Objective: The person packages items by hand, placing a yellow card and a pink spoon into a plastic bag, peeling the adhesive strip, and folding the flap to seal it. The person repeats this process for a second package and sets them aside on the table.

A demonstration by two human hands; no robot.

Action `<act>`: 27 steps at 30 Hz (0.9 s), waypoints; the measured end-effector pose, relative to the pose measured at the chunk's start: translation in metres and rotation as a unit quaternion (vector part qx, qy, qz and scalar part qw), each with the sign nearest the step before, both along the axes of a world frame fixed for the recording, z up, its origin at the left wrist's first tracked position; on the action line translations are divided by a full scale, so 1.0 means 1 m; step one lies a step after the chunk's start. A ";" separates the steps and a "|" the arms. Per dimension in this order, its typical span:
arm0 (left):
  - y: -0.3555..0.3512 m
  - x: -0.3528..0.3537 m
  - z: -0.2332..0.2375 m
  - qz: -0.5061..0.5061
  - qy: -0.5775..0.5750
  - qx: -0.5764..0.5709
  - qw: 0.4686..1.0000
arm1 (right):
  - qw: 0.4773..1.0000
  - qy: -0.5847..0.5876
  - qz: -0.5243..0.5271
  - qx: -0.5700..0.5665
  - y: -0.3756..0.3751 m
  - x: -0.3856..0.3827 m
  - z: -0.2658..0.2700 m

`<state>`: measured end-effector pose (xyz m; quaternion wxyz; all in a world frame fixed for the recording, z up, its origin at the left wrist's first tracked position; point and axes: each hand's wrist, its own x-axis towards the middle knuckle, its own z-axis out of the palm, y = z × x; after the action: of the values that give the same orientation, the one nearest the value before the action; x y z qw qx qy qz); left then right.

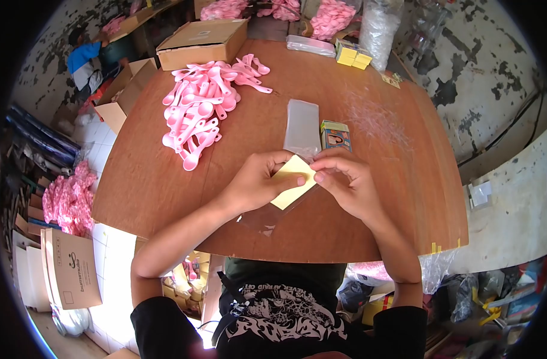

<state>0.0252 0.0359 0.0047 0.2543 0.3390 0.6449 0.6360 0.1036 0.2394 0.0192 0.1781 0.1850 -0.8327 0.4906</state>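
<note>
A pale yellow card (293, 184) is held over the front part of the brown table, with a clear plastic bag (263, 219) partly beneath it. My left hand (266, 179) grips the card, thumb on its face. The fingers of my right hand (347, 179) pinch together at the card's right corner; whether they hold card or plastic is too small to tell. Just beyond my hands lie a stack of clear bags (302, 125) and a small box of printed cards (335, 135). Farther left is a pile of pink spoons (201, 105).
A cardboard box (203, 42) stands at the table's back left. Yellow card packs (353, 55) and a tall bag of plastic (380, 33) stand at the back right. Thin clear strips (378, 118) lie on the right. Another person (87, 61) is at the far left.
</note>
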 end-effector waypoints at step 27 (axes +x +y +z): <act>-0.028 -0.025 0.004 0.072 0.112 -0.053 0.990 | 0.978 -0.075 -0.059 0.185 0.002 -0.238 -0.008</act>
<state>0.0001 0.0077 0.0087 0.1513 0.3469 0.7248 0.5757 -0.1339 0.2418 0.0114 0.1063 0.1281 -0.9293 0.3296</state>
